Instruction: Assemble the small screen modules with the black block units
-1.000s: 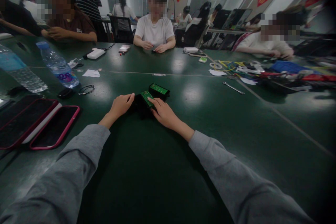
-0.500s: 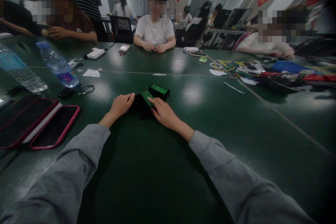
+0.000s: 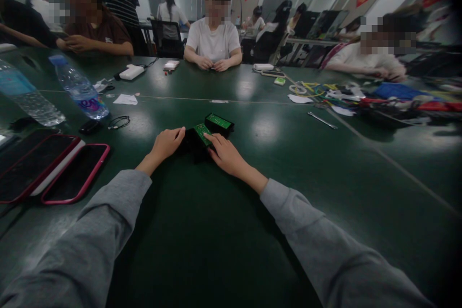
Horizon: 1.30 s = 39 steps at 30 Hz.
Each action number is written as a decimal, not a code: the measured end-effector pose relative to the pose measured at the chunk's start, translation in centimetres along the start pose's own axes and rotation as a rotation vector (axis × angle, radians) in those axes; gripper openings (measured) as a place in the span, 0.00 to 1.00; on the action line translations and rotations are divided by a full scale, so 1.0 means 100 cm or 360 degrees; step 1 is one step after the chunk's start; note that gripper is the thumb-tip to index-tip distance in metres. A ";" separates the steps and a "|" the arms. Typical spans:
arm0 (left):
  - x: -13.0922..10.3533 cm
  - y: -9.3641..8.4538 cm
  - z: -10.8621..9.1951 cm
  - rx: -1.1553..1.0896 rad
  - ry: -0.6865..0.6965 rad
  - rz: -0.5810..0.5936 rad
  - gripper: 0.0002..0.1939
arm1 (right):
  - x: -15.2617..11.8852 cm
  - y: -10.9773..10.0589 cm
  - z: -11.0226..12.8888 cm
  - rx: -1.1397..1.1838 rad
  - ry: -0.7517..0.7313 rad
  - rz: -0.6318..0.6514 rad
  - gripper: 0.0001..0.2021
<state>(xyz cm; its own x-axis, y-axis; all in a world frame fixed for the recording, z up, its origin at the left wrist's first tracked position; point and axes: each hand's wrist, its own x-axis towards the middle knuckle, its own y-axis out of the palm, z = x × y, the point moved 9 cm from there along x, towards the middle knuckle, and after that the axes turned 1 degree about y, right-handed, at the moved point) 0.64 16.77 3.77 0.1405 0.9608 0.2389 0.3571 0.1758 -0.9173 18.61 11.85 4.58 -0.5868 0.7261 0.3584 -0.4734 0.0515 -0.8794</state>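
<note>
A green circuit board point(image 3: 201, 131) sits tilted in a black housing point(image 3: 198, 152) in the middle of the table. My right hand point(image 3: 228, 154) holds its right side, index finger lying on the board and thumb lower along the edge. On the opposite side, my left hand point(image 3: 166, 145) is closed at the dark left edge of the same housing; its gripping fingers are largely hidden. Just behind stands a second black housing point(image 3: 224, 131) with a green circuit board point(image 3: 218, 121) on top, touched by neither hand.
Left of me lie a pink-framed phone point(image 3: 76, 173), a dark red case point(image 3: 39, 168) and two water bottles, one blue-capped point(image 3: 81, 89). To the right are a wrench point(image 3: 322, 120) and a heap of cables point(image 3: 364, 96). Several people sit around the table.
The camera view shifts very slightly. Both hands and the two housings stay where they were.
</note>
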 end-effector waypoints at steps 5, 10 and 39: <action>0.000 0.001 0.000 0.0007 0.0011 0.0008 0.33 | 0.000 0.000 0.000 -0.0008 -0.0001 0.0002 0.25; 0.000 0.001 0.001 0.0043 0.0003 0.0007 0.32 | 0.000 0.001 -0.001 -0.0011 -0.0009 -0.0005 0.25; 0.000 0.001 0.000 0.0028 -0.0003 0.0023 0.33 | 0.001 0.000 0.001 -0.0031 0.0007 0.0016 0.25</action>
<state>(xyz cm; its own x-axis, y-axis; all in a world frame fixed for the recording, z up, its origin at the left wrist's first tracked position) 0.69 16.80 3.66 0.1434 0.9637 0.2251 0.3389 0.1659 -0.9261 18.49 11.82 4.66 -0.5884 0.7298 0.3480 -0.4547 0.0572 -0.8888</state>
